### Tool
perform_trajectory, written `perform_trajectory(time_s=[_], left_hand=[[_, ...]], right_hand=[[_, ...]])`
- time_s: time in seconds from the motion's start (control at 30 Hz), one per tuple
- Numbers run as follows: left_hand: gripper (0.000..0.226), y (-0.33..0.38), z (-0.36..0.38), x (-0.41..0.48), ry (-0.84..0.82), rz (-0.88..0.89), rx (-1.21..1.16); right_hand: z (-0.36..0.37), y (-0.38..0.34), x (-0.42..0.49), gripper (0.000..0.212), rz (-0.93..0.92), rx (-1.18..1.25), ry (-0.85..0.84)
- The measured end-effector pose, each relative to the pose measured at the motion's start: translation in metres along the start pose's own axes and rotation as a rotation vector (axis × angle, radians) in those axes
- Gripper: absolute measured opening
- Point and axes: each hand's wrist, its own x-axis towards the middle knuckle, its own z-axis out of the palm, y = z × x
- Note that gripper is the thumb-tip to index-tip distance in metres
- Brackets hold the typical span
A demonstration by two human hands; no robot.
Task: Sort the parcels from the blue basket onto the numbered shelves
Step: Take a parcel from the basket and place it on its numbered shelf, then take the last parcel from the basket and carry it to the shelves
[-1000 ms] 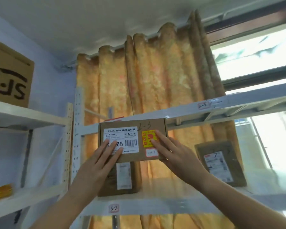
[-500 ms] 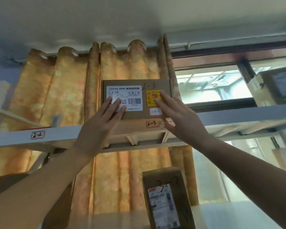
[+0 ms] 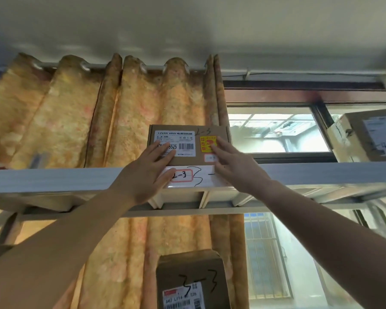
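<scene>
Standing upright on the upper shelf (image 3: 76, 177), directly above the shelf tag (image 3: 180, 175) marked 2-3, one brown parcel (image 3: 188, 144) is recorded; the same number is handwritten near its top right corner.

Left hand (image 3: 143, 175): fingers straight, laid flat against the white label on the parcel's face, nothing gripped.

Right hand (image 3: 236, 168): fingers likewise straight, pressed on the yellow sticker, nothing gripped.

Placement of this item is judged all but complete; only a last push back and a release appear to be left.

Also shelved: a second parcel (image 3: 191, 279) with a handwritten number on the level below, and a third parcel (image 3: 366, 134) at the far right of the upper level.

The blue basket is not seen, so the number of parcels left to be sorted cannot be told. An orange curtain (image 3: 65, 112) is hung behind.
</scene>
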Motion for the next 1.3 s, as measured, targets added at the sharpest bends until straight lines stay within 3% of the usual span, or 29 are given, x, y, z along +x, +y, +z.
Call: perform_trajectory(time_s=[0.07,0.13,0.4,0.57,0.7,0.8,0.9,1.0,1.13,1.2,1.3], left_hand=[[0.064,0.001,-0.001,0.003,-0.062,-0.054,0.015],[0.053,0.002,-0.002,0.005,-0.09,-0.089,0.022],[0.049,0.008,-0.003,0.006,-0.139,-0.105,0.033],[0.05,0.013,0.0,0.001,-0.107,-0.104,0.109],[0.073,0.011,0.003,-0.012,-0.057,-0.097,0.169],[0.072,0.007,0.004,-0.032,-0.004,-0.074,0.138],[0.06,-0.005,-0.002,-0.077,0.069,-0.021,0.213],[0.051,-0.034,-0.018,-0.15,0.058,-0.02,0.314],[0.049,-0.09,-0.074,-0.265,-0.158,-0.121,0.488],[0.045,-0.108,-0.115,-0.327,-0.248,-0.198,0.582],[0.044,-0.111,-0.178,-0.425,-0.396,-0.319,0.688]], right_hand=[[0.003,0.0,0.002,0.069,-0.027,-0.118,-0.05],[0.003,-0.003,0.003,0.058,0.0,-0.162,-0.062],[0.007,-0.014,0.002,0.056,0.04,-0.314,-0.085],[0.013,-0.024,-0.006,0.036,0.092,-0.389,-0.037],[0.021,-0.027,-0.012,0.052,0.169,-0.395,0.085],[0.025,-0.046,-0.023,0.054,0.16,-0.2,0.318],[0.047,-0.09,-0.043,0.041,-0.059,-0.005,0.464],[0.074,-0.166,-0.058,0.04,-0.251,0.185,0.431],[0.113,-0.3,-0.082,0.038,-0.429,0.49,0.379],[0.128,-0.373,-0.106,0.039,-0.44,0.658,0.357],[0.14,-0.48,-0.167,0.037,-0.385,0.975,0.195]])
